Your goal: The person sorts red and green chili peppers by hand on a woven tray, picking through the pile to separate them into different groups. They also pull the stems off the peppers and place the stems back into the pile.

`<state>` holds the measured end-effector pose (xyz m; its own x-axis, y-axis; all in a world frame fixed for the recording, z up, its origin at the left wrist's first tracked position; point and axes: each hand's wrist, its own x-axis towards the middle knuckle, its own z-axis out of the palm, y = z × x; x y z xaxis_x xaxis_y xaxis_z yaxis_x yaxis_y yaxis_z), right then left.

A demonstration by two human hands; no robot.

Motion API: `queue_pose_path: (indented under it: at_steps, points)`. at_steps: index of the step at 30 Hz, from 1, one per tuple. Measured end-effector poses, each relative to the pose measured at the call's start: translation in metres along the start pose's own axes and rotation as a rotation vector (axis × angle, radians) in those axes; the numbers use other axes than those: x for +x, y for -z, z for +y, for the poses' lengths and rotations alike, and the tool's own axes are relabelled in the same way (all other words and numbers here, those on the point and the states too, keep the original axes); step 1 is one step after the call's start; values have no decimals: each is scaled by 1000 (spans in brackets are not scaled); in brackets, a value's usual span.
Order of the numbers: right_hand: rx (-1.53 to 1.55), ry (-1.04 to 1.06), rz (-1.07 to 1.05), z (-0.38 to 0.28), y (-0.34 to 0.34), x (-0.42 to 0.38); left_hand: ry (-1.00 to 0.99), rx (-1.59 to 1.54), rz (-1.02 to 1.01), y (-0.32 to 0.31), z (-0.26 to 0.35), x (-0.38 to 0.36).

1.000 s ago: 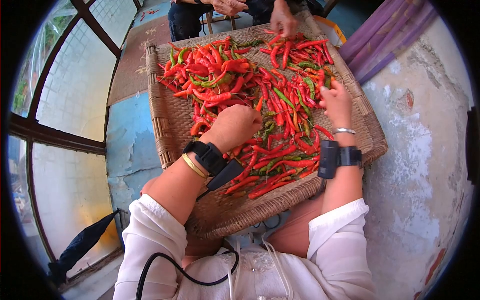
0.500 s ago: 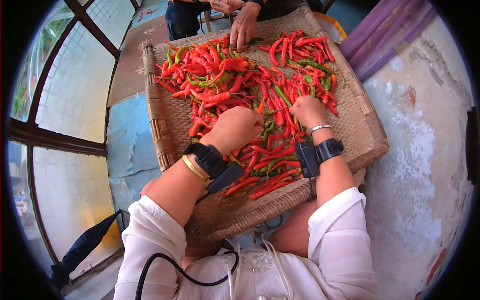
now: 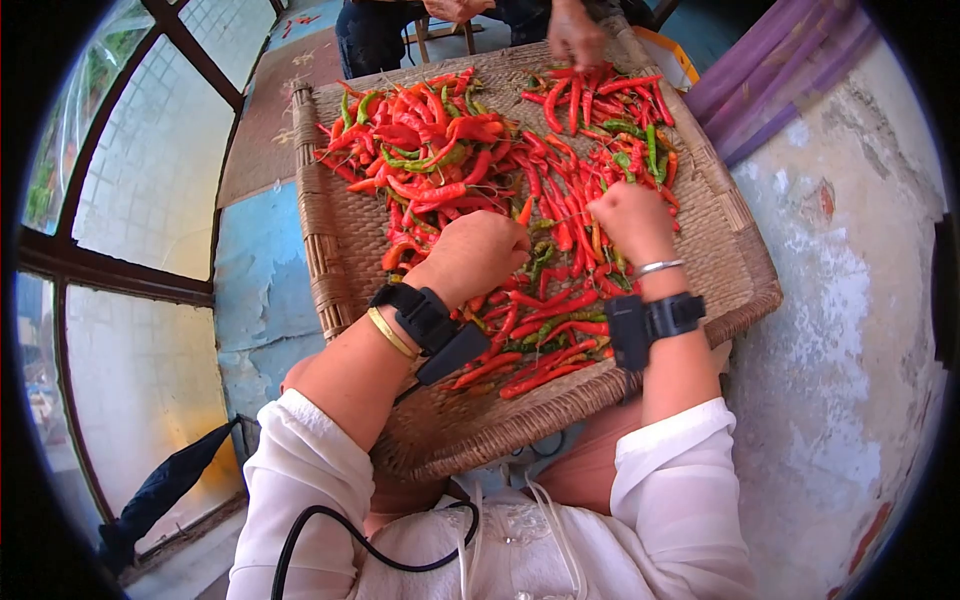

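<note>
Red chili peppers [image 3: 440,190], with some green ones among them, lie heaped and spread on a woven tray [image 3: 715,245]. My left hand [image 3: 478,252] is closed low over the middle of the peppers. An orange-red chili pepper [image 3: 526,211] sticks up from its fingertips. To its right, my right hand [image 3: 636,220] is curled just above the right-hand peppers. Its fingertips are turned away, so whatever they hold is hidden. A green chili pepper [image 3: 651,150] lies on the pile beyond my right hand.
Across the tray, another person's hand [image 3: 577,35] reaches over the far peppers, blurred. Their other hand [image 3: 458,8] rests near their lap. A window [image 3: 140,180] stands at left, a peeling wall [image 3: 820,300] and purple curtain [image 3: 760,80] at right. A folded umbrella [image 3: 170,490] leans low left.
My right hand has moved slightly right and no longer shows the green chili pepper at its fingers; one now lies farther right. The other person's hand has shifted right. My left hand stays.
</note>
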<state>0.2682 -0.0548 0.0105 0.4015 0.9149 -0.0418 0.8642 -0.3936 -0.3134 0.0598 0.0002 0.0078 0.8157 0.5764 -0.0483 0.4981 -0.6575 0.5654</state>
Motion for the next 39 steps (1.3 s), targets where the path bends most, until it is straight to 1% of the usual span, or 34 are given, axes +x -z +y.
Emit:
queue_pose_path:
  at_steps: [1, 2, 4, 10, 14, 16, 18, 20, 21, 23, 24, 26, 27, 28, 30, 31, 33, 37, 39]
  points:
    - [-115, 90, -122, -14, -3, -6, 3, -1, 1, 1, 1, 0]
    - [-184, 76, -243, -22, -13, -6, 10, 13, -3, 2, 1, 0]
    - [-273, 49, -281, -39, -13, -19, 19, 27, -7, 0, 1, 1]
    - [-260, -8, -261, -25, -29, -10, 44, 34, -42, -2, 3, 2]
    - [-223, 36, -210, -19, -17, -11, 28, 45, -27, -1, 2, 1]
    - [-137, -13, -88, -17, 3, -9, 35, 46, -21, -2, 2, 2]
    - [-96, -21, -53, -5, 11, -3, 29, 53, -34, -1, 0, 3]
    - [86, -140, 170, 1, 24, 0, 31, 44, -40, -1, 0, 3]
    - [85, -141, 171, 11, 24, 3, 35, 36, -44, -1, 0, 3]
    - [1, 3, 663, 27, 19, 8, 28, 37, -23, -4, 0, 2]
    - [1, 6, 665, 26, 19, 7, 21, 38, -2, -4, 0, 2]
    - [-60, 78, 600, 22, 18, 2, 29, 33, -7, -1, 2, 1]
    - [-67, -11, 350, 14, 16, -1, 36, 29, -16, 0, 2, 1]
    - [-120, 61, 238, 8, 6, -4, 37, 28, -14, 0, 2, 1]
    - [-227, 84, -9, -9, -7, -11, 18, 46, -8, 0, 1, 1]
    - [-227, 84, -10, -11, -11, -13, 19, 45, -9, -2, 1, 2]
    - [-256, 64, -173, -11, -19, -14, 13, 37, -2, -5, -1, 3]
    - [-272, 65, -183, -14, -19, -14, 27, 35, -34, -4, 1, 3]
    - [-322, 22, -155, -16, -20, -17, 33, 29, -27, -2, 5, 3]
